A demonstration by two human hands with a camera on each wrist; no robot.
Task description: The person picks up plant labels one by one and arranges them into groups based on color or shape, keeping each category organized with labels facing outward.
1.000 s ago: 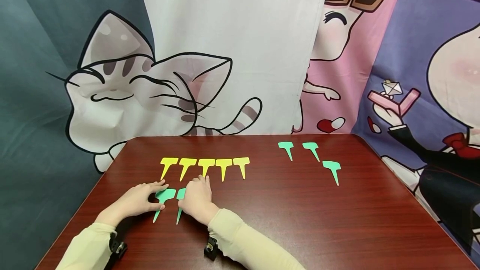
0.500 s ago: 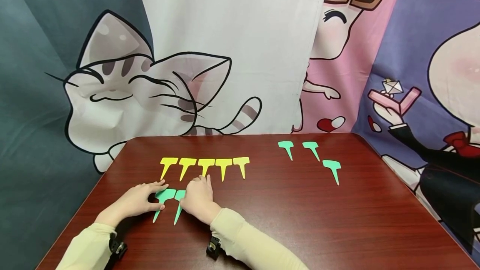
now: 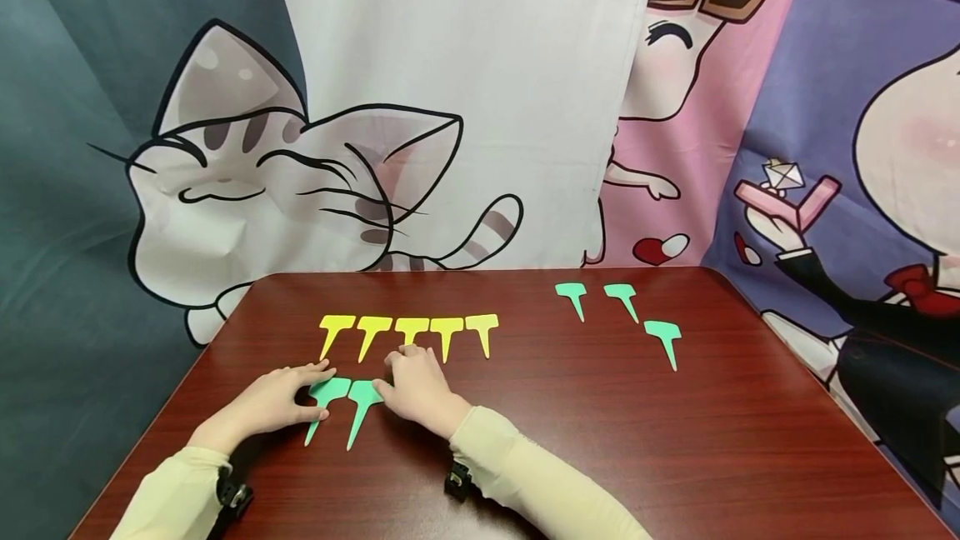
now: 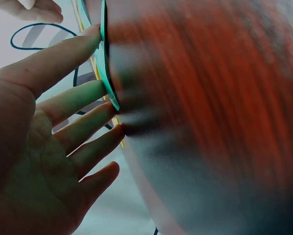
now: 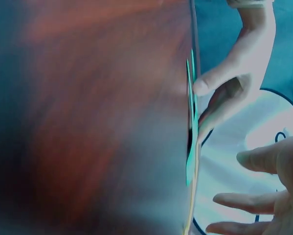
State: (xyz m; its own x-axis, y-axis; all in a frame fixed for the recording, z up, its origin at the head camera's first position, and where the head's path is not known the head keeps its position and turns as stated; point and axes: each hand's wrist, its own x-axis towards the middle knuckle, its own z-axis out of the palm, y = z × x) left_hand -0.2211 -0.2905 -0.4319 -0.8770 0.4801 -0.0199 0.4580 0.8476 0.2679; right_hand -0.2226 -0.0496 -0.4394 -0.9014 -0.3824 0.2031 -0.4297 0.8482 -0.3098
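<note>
Two green T-shaped plant labels lie side by side on the table, the left one close against the right one. My left hand rests about the left label, thumb and fingertips at its edges. In the left wrist view the fingers of that hand are spread and fairly straight along the green label. Just right of the second label is my right hand, its thumb near the label's head. The right wrist view shows this hand with fingers spread, holding nothing, apart from the green labels.
Several yellow T-shaped labels lie in a row behind the hands; the right hand partly covers the middle one's stem. Three more green labels lie at the table's back right. A printed cartoon cloth hangs behind the table.
The second green label has shifted slightly left, up to the first one. My right hand has let go of it and moved right, its fingers opening. The left hand stays put.
</note>
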